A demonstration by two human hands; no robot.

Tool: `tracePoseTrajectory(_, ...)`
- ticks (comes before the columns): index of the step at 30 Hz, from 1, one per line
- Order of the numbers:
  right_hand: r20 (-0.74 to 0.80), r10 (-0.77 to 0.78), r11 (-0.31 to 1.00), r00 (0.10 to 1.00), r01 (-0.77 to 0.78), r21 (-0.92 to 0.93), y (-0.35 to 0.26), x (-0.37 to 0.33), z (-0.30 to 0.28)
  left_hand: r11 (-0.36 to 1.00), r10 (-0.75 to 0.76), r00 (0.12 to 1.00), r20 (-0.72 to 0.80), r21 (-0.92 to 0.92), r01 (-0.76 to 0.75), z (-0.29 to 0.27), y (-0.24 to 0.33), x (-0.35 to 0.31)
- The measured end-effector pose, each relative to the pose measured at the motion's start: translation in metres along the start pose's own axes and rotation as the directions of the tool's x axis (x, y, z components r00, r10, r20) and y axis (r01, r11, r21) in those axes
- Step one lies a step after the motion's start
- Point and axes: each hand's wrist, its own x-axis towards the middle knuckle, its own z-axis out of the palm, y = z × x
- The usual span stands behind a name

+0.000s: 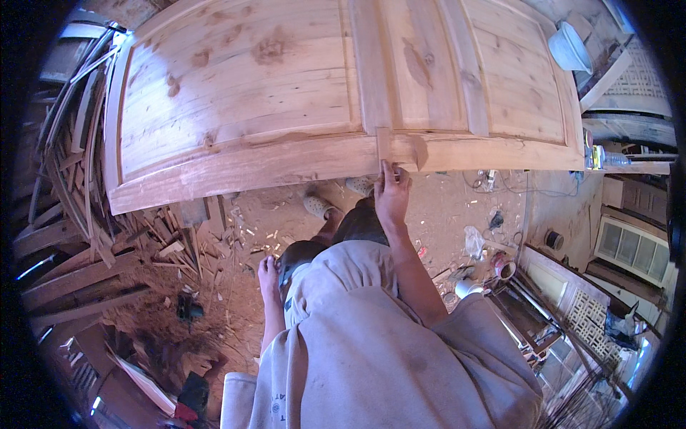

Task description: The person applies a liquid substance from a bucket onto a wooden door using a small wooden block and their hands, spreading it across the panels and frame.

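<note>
A large panelled wooden door (236, 93) lies across the view in front of me, its pale grain marked with brown knots. At its near rail my right hand (391, 193) is closed on the lower end of a thin, flat, light-brown strip (383, 145). The strip lies upon the rail, close to a darker knot patch, and points away from me; its material is unclear. Down beside my left thigh hangs my left hand (269, 277), fingers loosely curled, away from the door. Nothing shows in it.
Scrap wood strips (78, 157) pile up at the left, with offcuts and shavings over the dirt floor. A pale blue bucket (570, 47) stands beyond the door's far right corner. Frames, a spool (553, 239) and a white lattice panel (592, 314) crowd the right side.
</note>
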Motion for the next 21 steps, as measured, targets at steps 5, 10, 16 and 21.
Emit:
tracePoseTrajectory(5,-0.022,0.056,0.998,0.998,-0.057,-0.010,0.007,-0.001,0.000,0.994,0.096,0.994,0.049,0.040,-0.098,0.000,0.006,0.010)
tracePoseTrajectory(10,-0.063,0.059,0.998,0.996,-0.060,-0.012,-0.002,-0.001,0.011,0.976,0.202,0.979,0.037,0.076,-0.204,-0.013,-0.003,0.028)
tracePoseTrajectory(16,-0.061,0.221,0.968,0.973,-0.211,0.138,0.000,-0.001,0.011,0.974,0.142,0.987,0.075,0.169,-0.153,-0.021,0.016,0.031)
tracePoseTrajectory(21,-0.144,0.204,0.978,0.968,-0.207,-0.012,0.007,0.000,-0.001,0.983,0.117,0.987,0.114,0.129,-0.131,-0.026,0.023,0.041)
